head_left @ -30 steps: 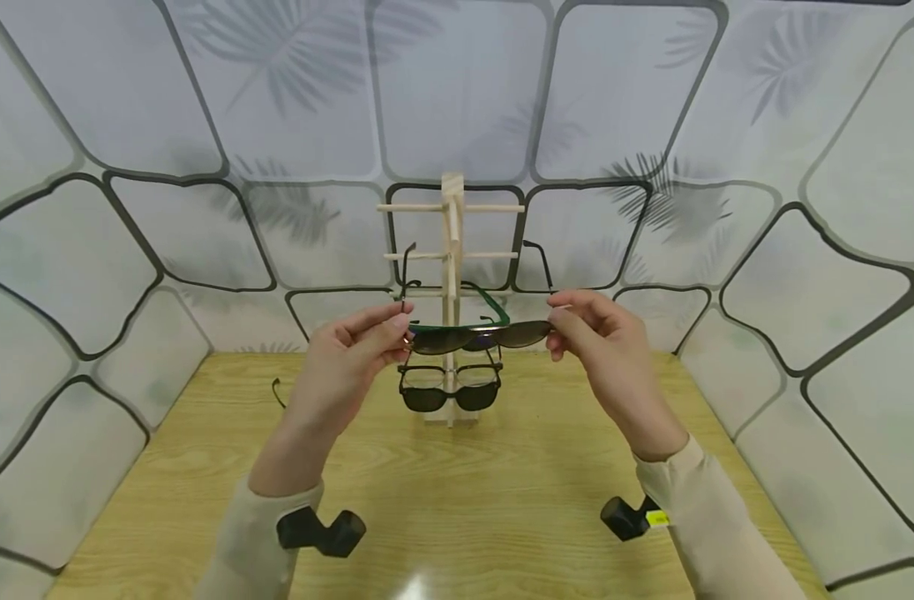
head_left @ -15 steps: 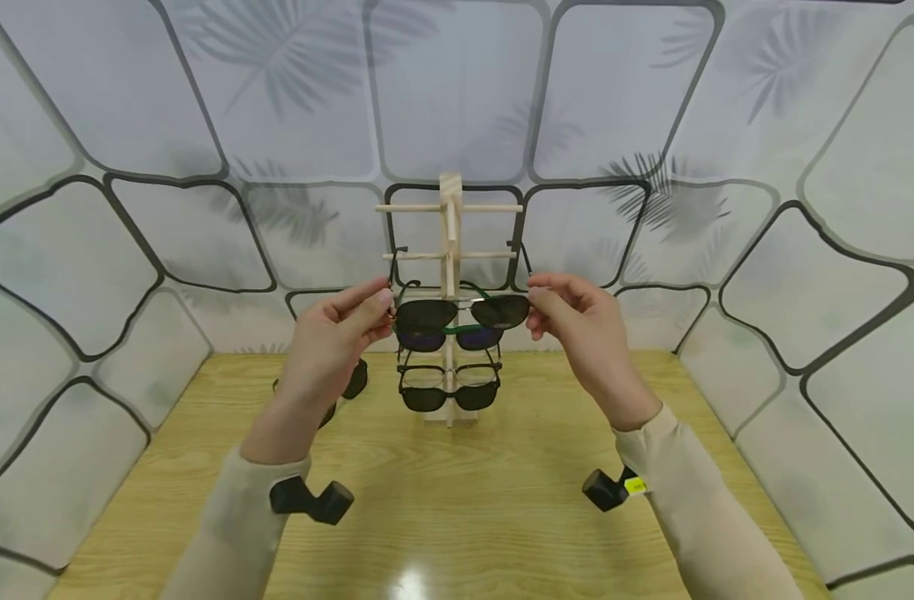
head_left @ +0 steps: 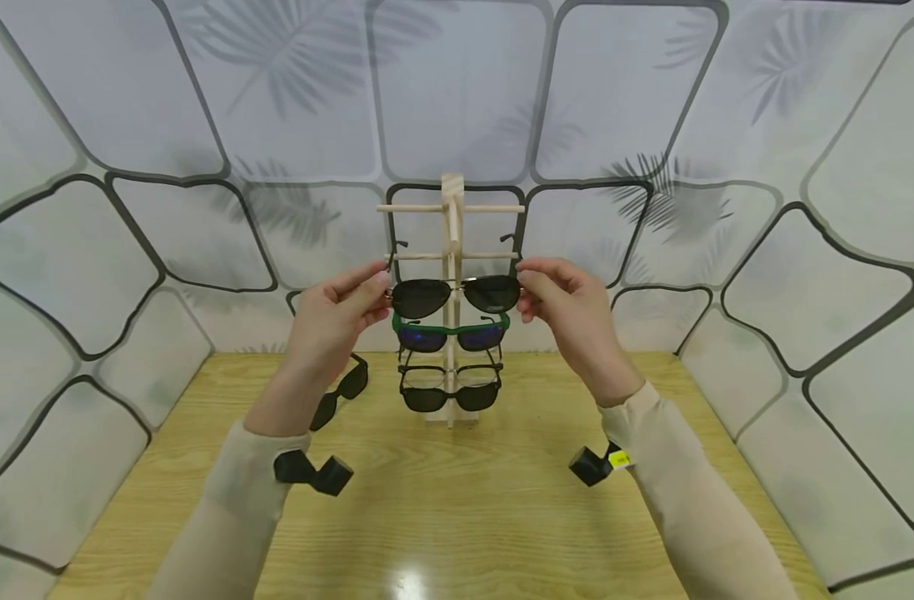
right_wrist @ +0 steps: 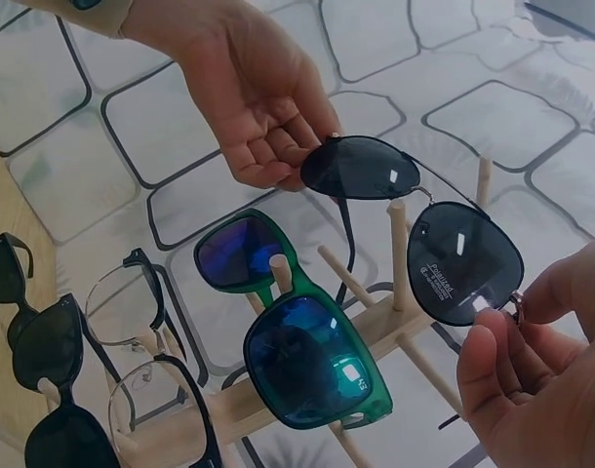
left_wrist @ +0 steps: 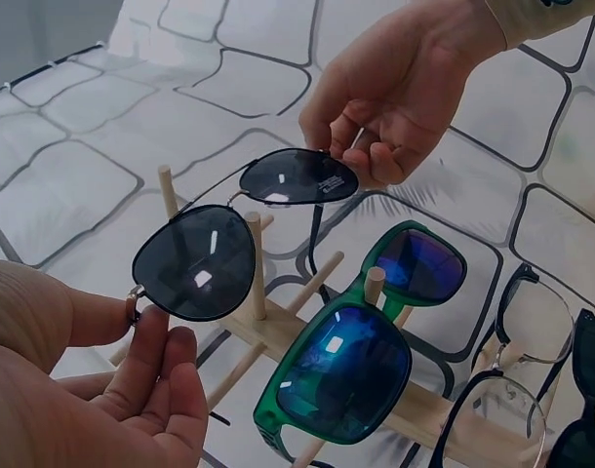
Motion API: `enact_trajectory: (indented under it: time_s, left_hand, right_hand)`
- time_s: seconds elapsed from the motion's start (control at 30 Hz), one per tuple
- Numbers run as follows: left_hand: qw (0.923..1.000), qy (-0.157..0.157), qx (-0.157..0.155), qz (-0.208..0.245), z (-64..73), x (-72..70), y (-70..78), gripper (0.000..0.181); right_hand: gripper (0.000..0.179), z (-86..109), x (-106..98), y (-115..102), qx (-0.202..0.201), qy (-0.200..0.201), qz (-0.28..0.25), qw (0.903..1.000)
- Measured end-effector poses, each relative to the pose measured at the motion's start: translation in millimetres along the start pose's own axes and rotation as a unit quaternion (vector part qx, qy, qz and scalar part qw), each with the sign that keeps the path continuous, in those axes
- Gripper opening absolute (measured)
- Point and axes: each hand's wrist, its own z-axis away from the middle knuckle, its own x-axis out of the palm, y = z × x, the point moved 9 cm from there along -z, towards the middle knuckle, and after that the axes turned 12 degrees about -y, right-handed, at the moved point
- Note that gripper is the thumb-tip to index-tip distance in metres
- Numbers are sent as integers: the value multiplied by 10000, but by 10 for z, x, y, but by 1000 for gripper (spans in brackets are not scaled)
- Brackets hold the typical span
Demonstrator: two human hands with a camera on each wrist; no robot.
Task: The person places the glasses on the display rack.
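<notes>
Dark aviator sunglasses [head_left: 421, 297] are held level at the wooden display stand [head_left: 452, 212], lenses facing me. My left hand [head_left: 329, 329] pinches their left hinge between thumb and fingers. At the opposite hinge, my right hand [head_left: 572, 325] pinches the frame the same way. The temples point away toward the rack's pegs; whether they touch a peg I cannot tell. Just below hang green-framed sunglasses [left_wrist: 346, 370] with blue mirrored lenses. Lower on the rack are clear half-rim glasses [right_wrist: 146, 341] and black sunglasses [head_left: 451, 397].
Another pair of black sunglasses [head_left: 340, 392] lies on the wood-grain table [head_left: 457, 517], partly behind my left forearm. Bare pegs [head_left: 494, 208] stick out at the top of the stand. Patterned cloth walls [head_left: 457, 92] enclose the back and sides.
Both hands have carried the aviator sunglasses up and slightly left, in to the stand, and tilted the lenses to face me. The green sunglasses below are now more fully visible.
</notes>
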Motion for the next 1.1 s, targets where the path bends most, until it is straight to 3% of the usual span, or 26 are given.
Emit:
enact_trajectory:
  time_s: [0.5, 1.1]
  left_hand:
    - [9999, 137, -27, -67, -120, -70, -51, 42]
    - [9997, 106, -106, -212, -157, -78, -97, 43]
  right_hand:
    - [19, -92, 12, 76, 63, -5, 92, 9999]
    - [21, -112, 2, 118, 55, -30, 207, 9998]
